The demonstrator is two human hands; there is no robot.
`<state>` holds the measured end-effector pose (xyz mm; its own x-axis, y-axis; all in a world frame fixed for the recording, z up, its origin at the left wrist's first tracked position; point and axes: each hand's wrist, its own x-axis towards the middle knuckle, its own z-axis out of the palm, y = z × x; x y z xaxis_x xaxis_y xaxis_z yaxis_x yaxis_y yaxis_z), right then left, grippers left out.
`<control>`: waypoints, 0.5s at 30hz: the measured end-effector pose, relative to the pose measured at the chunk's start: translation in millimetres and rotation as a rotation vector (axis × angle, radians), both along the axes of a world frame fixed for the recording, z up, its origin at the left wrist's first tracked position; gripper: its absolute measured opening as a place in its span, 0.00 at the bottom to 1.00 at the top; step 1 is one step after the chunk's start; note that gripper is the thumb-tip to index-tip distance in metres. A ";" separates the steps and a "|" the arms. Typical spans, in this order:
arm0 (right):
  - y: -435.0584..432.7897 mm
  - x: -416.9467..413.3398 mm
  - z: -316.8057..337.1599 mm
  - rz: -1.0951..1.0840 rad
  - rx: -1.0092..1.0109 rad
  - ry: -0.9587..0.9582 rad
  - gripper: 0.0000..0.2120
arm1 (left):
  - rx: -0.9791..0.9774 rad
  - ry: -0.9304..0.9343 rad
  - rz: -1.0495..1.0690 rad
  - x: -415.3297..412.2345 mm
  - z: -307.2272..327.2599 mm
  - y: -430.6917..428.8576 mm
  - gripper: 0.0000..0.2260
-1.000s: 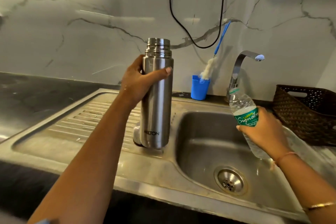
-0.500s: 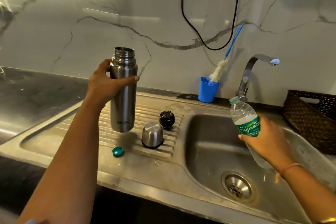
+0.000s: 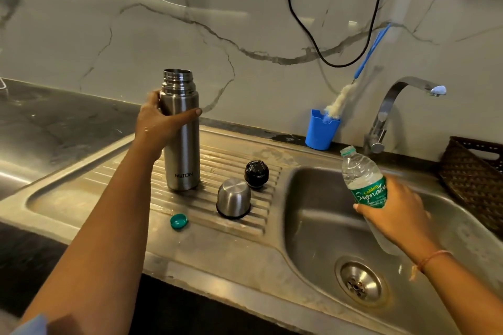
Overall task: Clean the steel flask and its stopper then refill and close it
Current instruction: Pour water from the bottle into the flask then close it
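After the flask (image 3: 182, 160) lands on the drainer (image 3: 103, 179), left grip (image 3: 160, 128) wraps it; right grip (image 3: 394, 217) clasps bottle (image 3: 362, 174), refill likely next.

The steel flask (image 3: 181, 144) is brushed silver with dark MILTON lettering. The cup lid (image 3: 233, 197) is the same silver with a black rim, and the stopper (image 3: 256, 173) is glossy black. The loose bottle cap (image 3: 179, 221) is teal green. The water bottle (image 3: 366, 185) is clear with a green label bearing white script. The brush holder (image 3: 321, 130) is bright blue, and the bottle brush (image 3: 340, 100) is blue-handled with off-white bristles. The wall (image 3: 109, 35) is pale grey marble with dark veins, the cable (image 3: 290, 0) black, the basket (image 3: 471, 179) a dark brown weave, and the drainboard (image 3: 196, 204) ribbed dull steel.
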<state>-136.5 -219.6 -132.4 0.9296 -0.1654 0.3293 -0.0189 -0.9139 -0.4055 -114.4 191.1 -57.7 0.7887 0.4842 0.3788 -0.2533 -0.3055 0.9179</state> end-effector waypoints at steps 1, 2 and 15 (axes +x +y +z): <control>0.0 -0.5 -0.2 0.002 -0.002 0.004 0.33 | -0.003 0.003 -0.007 -0.6 -0.9 -0.1 0.33; -0.3 -1.2 -0.3 0.003 -0.006 0.004 0.33 | -0.001 0.012 -0.014 -1.4 -2.4 -0.5 0.34; 0.7 -16.2 6.2 -0.021 -0.072 -0.006 0.36 | 0.417 0.768 0.116 -74.7 -19.4 -12.5 0.53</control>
<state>-152.7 -218.9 -126.2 0.9240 -0.1604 0.3471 -0.0360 -0.9402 -0.3387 -189.0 178.6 -77.1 0.8524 0.5179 -0.0718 0.4413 -0.6391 0.6299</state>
